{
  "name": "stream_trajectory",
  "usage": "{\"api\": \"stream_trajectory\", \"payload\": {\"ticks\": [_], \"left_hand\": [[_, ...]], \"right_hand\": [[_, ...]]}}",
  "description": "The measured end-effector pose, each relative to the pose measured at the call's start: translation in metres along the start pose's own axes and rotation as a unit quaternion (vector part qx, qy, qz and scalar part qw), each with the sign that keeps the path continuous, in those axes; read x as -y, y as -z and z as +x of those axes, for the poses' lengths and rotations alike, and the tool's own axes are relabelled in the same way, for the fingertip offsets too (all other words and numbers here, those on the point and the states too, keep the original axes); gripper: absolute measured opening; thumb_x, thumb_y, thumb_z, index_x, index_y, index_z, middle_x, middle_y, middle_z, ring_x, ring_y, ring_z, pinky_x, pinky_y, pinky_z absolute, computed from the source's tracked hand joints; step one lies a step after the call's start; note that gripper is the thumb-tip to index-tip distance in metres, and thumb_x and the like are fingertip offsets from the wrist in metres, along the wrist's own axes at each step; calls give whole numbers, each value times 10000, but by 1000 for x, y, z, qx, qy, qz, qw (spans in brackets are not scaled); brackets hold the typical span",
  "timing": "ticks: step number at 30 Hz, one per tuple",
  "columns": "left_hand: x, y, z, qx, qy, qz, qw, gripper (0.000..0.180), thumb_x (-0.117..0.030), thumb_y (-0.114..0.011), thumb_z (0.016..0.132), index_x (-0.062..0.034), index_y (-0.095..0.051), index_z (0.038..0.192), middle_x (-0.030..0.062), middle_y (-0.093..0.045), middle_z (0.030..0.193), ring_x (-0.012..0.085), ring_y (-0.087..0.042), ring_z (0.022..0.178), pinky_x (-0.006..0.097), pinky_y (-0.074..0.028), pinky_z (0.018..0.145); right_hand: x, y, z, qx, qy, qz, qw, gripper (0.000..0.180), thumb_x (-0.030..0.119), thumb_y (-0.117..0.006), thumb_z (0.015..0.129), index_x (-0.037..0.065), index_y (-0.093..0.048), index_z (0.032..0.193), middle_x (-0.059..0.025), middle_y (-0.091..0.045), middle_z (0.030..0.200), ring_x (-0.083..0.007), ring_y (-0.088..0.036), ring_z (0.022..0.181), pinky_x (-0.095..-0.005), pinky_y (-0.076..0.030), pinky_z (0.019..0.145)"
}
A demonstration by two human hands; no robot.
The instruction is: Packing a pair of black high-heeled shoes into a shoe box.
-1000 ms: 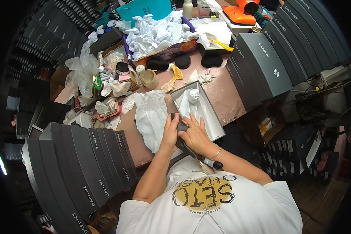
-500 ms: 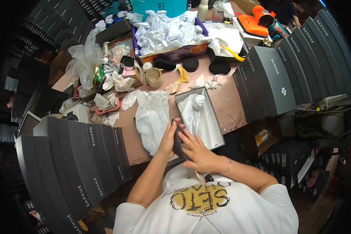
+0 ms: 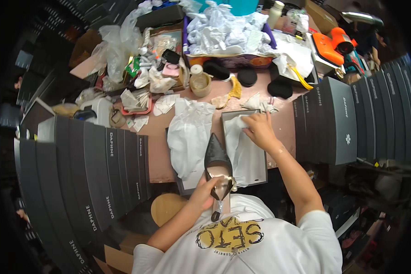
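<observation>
Your left hand grips a black pointed shoe around its heel end, fingers closed on it; the shoe is held over the near edge of the table, between your chest and the open shoe box. Its long axis runs nearly straight away from you: toe pointing up the table, thin heel pointing back at your shirt. Your right hand is inside the box at its far end, fingers pressed down on the white tissue paper that lines it; whether they pinch the paper, cannot tell. The box holds only that paper. Just left of it, a white cloth bag lies flat on the table. Farther back, a purple tray is heaped with crumpled white paper. Stacks of dark grey boxes stand at both sides.
</observation>
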State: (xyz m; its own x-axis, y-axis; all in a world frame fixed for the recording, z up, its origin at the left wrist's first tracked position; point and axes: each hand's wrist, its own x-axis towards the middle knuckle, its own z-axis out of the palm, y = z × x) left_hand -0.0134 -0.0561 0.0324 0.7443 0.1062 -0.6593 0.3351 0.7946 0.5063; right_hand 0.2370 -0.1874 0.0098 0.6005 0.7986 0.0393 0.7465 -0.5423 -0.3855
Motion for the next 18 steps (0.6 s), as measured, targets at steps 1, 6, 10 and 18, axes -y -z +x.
{"api": "stream_trajectory", "payload": {"ticks": [1,6,10,18], "left_hand": [[-6,2,-9,73,67,-69,993,416,-94,-552,870,-4,-402,1247,158,-599,1084,284,-621,983,471,-527,873],[-5,0,-21,94,46,-54,993,577,1,-557,813,-111,-323,1329,115,-558,1117,243,-592,1016,428,-517,884],[6,-17,-18,83,-52,18,995,770,56,-543,761,-174,-180,1400,89,-497,1132,209,-570,1016,361,-503,861],[8,-16,-19,115,53,-18,992,755,62,-495,775,-200,-180,1409,123,-439,1206,231,-547,1064,409,-523,876]], "right_hand": [[27,28,-4,-8,-51,159,986,377,223,-681,801,38,-572,1111,-176,-634,1063,-335,-597,1012,-399,-473,863],[121,67,-45,133,-49,301,943,372,282,-695,788,22,-555,1014,-184,-632,888,-356,-635,739,-376,-514,681],[140,19,-54,7,-52,142,988,414,207,-723,759,47,-545,1096,-138,-592,866,-368,-608,793,-413,-508,668],[129,8,-74,-56,-23,143,988,276,137,-751,712,52,-567,901,-117,-565,877,-308,-590,752,-399,-477,635]]}}
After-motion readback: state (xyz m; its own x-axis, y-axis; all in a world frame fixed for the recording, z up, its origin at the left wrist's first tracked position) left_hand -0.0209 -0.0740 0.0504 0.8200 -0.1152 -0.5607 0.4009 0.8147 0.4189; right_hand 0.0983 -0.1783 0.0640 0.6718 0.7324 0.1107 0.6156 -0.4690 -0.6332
